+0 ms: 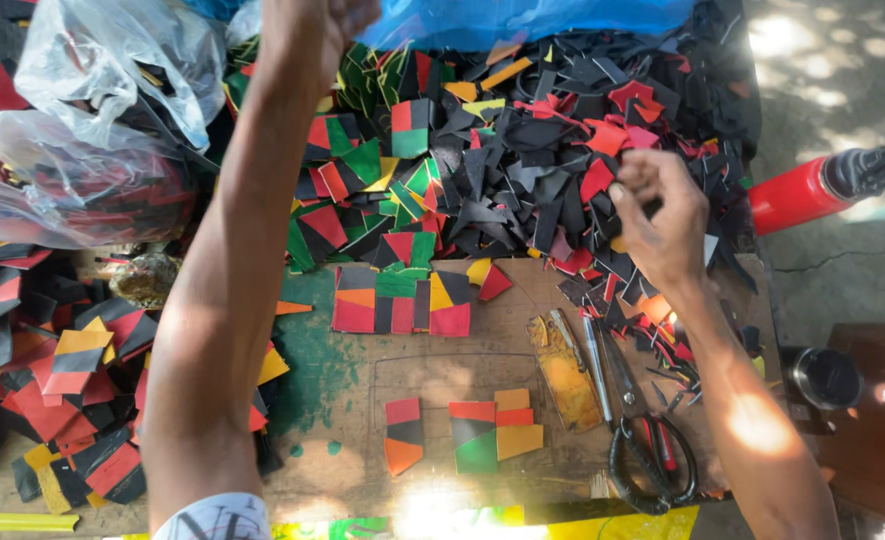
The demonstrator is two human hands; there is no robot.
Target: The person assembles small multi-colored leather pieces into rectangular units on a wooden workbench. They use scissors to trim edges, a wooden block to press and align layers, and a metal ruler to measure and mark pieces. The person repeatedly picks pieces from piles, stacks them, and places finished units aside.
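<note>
Black scraps hide right hand fingertips; left hand is cut off

scissors right of patchwork squares, scrap heap behind

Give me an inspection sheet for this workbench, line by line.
Surface: worn brown board, green paint stains.
Job's things: heap of black, red and green offcuts; patchwork panels; smaller pieced patches.
Clutter: scissors, yellow-stained strip, plastic bags of scraps, loose pieces at left.
Grippers: left hand raised at top edge, grip unclear; right hand pinching in the heap.
Cables: nothing seen.
Surroundings: red bottle, dark cup, blue sheet, concrete ground.
</note>
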